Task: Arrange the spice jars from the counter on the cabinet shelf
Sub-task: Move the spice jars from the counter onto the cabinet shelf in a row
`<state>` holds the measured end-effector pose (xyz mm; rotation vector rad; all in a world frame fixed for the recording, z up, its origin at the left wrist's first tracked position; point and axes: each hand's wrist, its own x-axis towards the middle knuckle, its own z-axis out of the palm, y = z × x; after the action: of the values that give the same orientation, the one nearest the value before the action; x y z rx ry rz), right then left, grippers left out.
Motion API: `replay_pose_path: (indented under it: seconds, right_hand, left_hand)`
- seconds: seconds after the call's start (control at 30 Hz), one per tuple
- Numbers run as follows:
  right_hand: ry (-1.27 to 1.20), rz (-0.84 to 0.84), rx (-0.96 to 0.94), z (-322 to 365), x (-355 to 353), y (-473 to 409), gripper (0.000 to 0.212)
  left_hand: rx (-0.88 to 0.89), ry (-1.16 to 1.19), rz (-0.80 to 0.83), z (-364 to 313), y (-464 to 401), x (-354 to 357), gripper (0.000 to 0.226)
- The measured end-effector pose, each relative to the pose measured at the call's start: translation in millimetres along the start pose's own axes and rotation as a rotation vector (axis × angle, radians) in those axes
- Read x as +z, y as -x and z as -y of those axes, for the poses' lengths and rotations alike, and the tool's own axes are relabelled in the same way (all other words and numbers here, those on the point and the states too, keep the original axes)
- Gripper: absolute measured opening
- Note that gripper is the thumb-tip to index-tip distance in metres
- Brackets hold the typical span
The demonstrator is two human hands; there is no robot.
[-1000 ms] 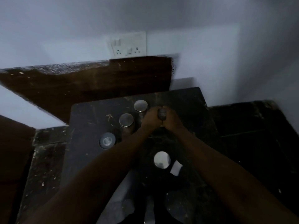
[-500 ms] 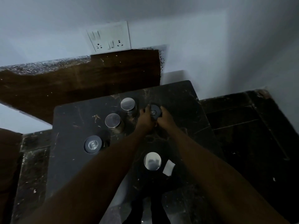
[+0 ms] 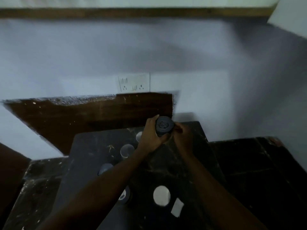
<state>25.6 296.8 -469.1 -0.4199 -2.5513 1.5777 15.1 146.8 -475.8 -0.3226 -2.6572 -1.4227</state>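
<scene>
Pale wall [image 3: 166, 52], dimly lit and shadowed, beyond the hands. White switch-and-socket plate [image 3: 133, 82] on it, above and just left of the hands. Dark brown wooden panel [image 3: 93, 113], paint-flecked, below the plate. Wooden beam [image 3: 132, 12] high across the top. Dark speckled stone counter [image 3: 259, 171], extending right of the hands.

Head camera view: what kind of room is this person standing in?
Probably a home kitchen, dimly lit. A dark stone counter carries several small metal-lidded jars, a wall socket plate sits just above it, and both hands, left hand and right hand, hold a black-lidded jar.
</scene>
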Motion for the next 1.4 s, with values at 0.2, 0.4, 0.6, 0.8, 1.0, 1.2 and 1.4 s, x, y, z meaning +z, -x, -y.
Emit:
replay_pose_path:
  seconds: [0.2,0.4,0.6,0.8,1.0,1.2,1.4]
  right_hand:
    - [-0.345,-0.072,-0.37,130,-36,8,0.033]
    - [-0.423,-0.018,-0.647,253,-64,10,0.038]
    - [-0.428,0.011,-0.811,360,-73,-5,0.043]
    - [-0.344,0.119,-0.713,430,-36,-61,0.045]
    - [-0.239,0.199,-0.612,449,1,-114,0.053]
    - [-0.301,0.223,-0.537,459,20,-148,0.051]
    - [-0.475,0.296,-0.486,467,30,-178,0.031]
  left_hand:
    - [0.242,0.194,-0.308,-87,-31,-86,0.08]
    - [0.438,0.213,-0.498,-178,-61,-188,0.08]
    - [0.533,0.149,-0.6,-233,-103,-283,0.075]
    - [0.351,0.206,-0.57,-229,-165,-338,0.067]
    - [0.238,0.167,-0.505,-202,-208,-351,0.072]
    - [0.182,0.01,-0.487,-193,-241,-360,0.072]
    - [0.194,-0.118,-0.556,-189,-264,-356,0.059]
